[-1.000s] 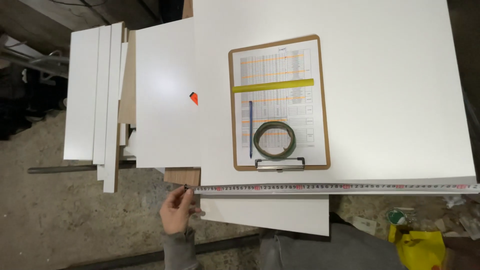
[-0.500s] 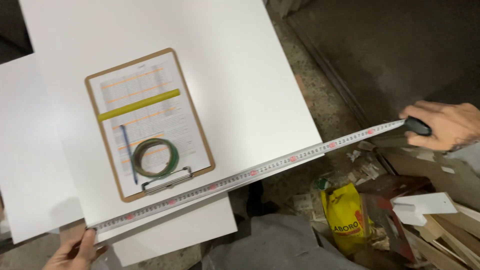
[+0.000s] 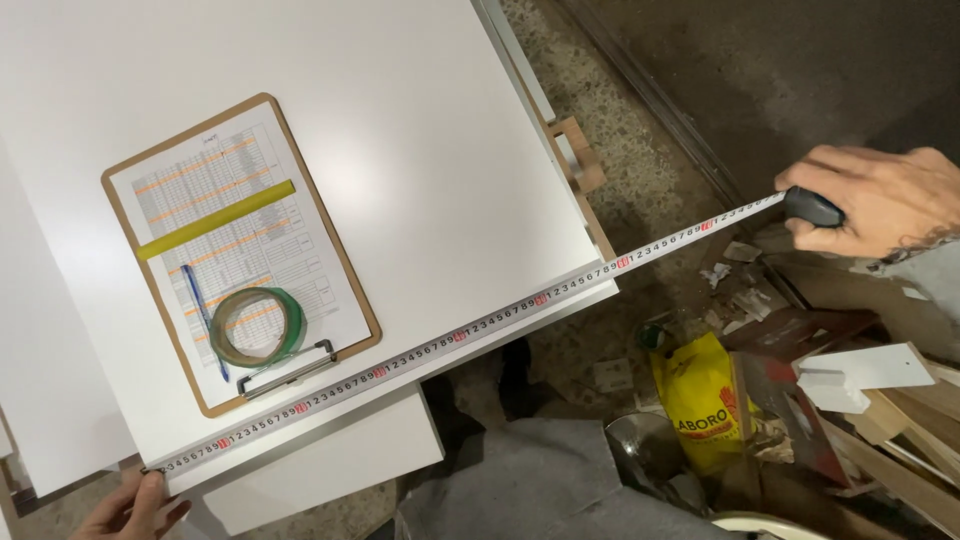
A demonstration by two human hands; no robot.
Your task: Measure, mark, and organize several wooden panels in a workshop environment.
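White panel (image 3: 400, 130) is spanned along its near edge by a tape measure (image 3: 480, 325), which should be kept taut: its end is pinched by left hand (image 3: 130, 508) fingers, its case gripped by right hand (image 3: 875, 200).

We see both hands bare, no gloves or rings. Our right hand (image 3: 878, 198) ends in a grey cuff at the wrist; grey trousers cover our legs (image 3: 560, 480) below.

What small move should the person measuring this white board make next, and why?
Probably look where the tape measure crosses the board's right corner. The left hand pins its end at the left corner, and the right hand has drawn the case well past the board.
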